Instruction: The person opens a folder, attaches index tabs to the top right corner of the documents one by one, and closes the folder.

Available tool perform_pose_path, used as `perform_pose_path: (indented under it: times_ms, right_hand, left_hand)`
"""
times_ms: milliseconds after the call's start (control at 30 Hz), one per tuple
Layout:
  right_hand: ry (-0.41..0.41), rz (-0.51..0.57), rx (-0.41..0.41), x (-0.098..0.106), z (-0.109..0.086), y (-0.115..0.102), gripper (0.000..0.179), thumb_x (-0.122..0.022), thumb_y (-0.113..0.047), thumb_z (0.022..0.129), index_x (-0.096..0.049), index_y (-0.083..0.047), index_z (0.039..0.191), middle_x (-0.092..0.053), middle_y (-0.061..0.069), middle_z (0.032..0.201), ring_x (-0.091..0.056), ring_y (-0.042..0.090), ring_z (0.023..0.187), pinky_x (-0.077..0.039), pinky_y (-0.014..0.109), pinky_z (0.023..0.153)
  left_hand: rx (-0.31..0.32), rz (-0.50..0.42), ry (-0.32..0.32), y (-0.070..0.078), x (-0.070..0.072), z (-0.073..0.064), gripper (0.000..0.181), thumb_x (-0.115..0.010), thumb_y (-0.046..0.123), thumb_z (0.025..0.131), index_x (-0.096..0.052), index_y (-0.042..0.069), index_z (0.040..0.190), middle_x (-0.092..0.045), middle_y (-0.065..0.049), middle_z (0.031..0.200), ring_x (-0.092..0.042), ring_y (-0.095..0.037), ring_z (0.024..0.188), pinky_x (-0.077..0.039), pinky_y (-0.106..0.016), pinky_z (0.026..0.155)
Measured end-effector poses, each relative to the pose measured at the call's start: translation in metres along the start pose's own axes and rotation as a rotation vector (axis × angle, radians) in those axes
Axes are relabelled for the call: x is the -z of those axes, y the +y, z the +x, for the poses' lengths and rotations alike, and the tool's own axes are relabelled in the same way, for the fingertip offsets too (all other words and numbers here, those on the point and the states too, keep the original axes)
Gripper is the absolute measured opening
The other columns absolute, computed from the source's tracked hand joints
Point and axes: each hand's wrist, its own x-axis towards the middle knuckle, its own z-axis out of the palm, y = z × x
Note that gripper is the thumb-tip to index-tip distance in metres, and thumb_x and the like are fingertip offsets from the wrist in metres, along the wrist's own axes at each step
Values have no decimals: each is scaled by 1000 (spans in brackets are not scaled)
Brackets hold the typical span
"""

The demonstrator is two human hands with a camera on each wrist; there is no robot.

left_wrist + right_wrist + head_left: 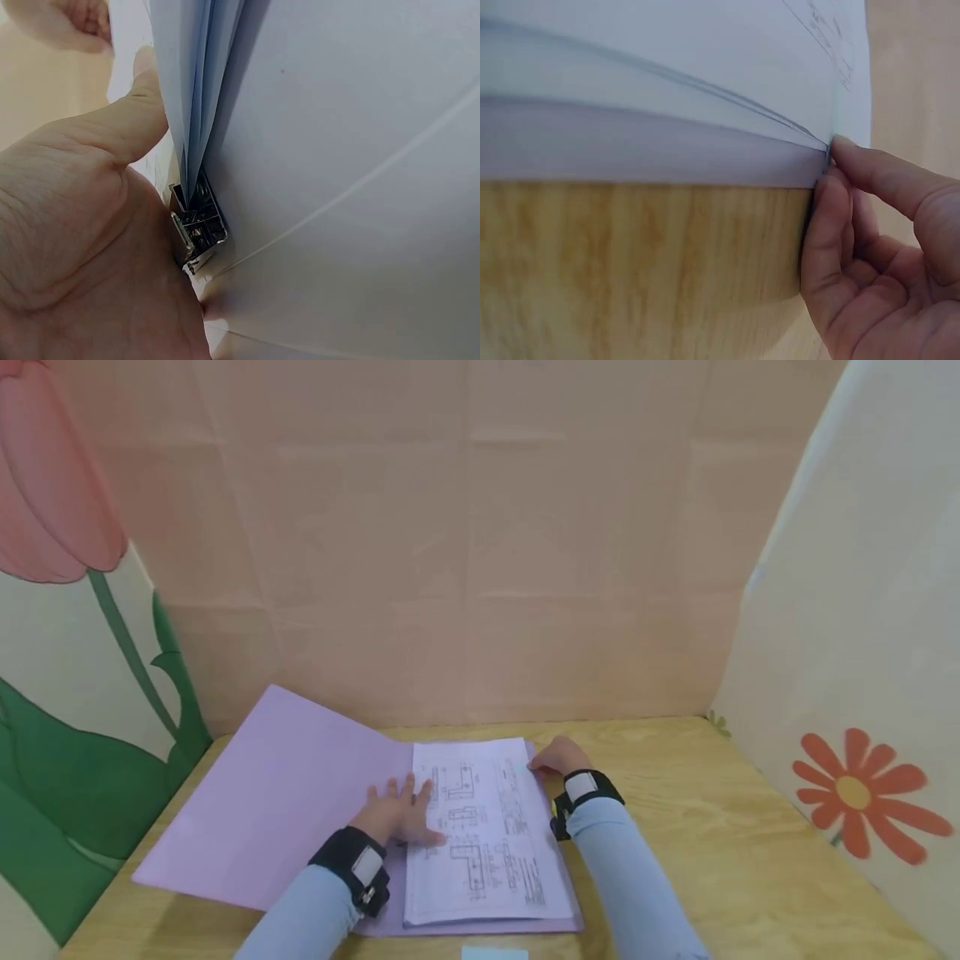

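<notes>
A lilac folder [277, 793] lies opened out, with a stack of printed drawing sheets [487, 835] on its right half. My left hand [401, 814] rests with fingers spread over the sheets' left edge, near the fold. Beside that palm, a metal clip [199, 225] grips the sheets' bound edge in the left wrist view. At the upper right edge of the stack, my right hand [558, 758] pinches the sheets. Its thumb [885, 172] lies on top and the curled fingers are below the edge in the right wrist view.
The folder and sheets lie on a wood-grain table [675, 827]. A small light-blue slip [495, 953] shows at the bottom of the head view. A beige backdrop [465, 543] stands behind, with flower-printed panels [847, 652] at the sides.
</notes>
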Motion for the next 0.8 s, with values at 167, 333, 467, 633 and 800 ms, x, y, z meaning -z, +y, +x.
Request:
perform_pose_path:
  times_ms: [167, 333, 467, 633, 800]
  right_hand:
    - [9, -3, -6, 0, -2, 0, 24, -78, -19, 79, -75, 1, 92, -66, 7, 67, -58, 20, 63, -40, 30, 66]
    - [15, 15, 25, -1, -2, 0, 25, -76, -19, 80, -73, 1, 94, -62, 6, 67, -56, 19, 61, -41, 26, 58]
    - [25, 29, 7, -2, -4, 1, 24, -77, -18, 79, -73, 1, 94, -64, 7, 68, -57, 18, 59, -41, 26, 56]
    - [18, 74, 15, -4, -9, -1, 23, -75, -18, 82, -74, 1, 94, -63, 8, 68, -57, 20, 61, -42, 26, 56]
    - [8, 38, 16, -4, -9, -1, 20, -76, -19, 79, -74, -1, 89, -61, 6, 66, -54, 19, 59, -39, 26, 57]
  left_hand:
    - [-3, -5, -3, 1, 2, -1, 99, -61, 66, 81, -18, 15, 155, -8, -18, 162, -4, -43, 148, 3, -65, 114]
    - [-6, -14, -2, 1, 3, -3, 99, -60, 66, 82, -18, 14, 155, -8, -18, 162, -3, -44, 147, 3, -66, 114]
    - [-11, -9, 1, 1, 3, -3, 99, -60, 66, 81, -18, 14, 155, -8, -19, 161, -4, -44, 147, 2, -66, 114]
    - [-14, 4, -1, 0, 2, -3, 99, -60, 66, 81, -19, 14, 155, -9, -18, 161, -5, -44, 147, 1, -66, 114]
    - [-20, 4, 4, -2, 2, -3, 99, -60, 65, 82, -19, 14, 155, -9, -19, 161, -5, -44, 147, 1, -66, 114]
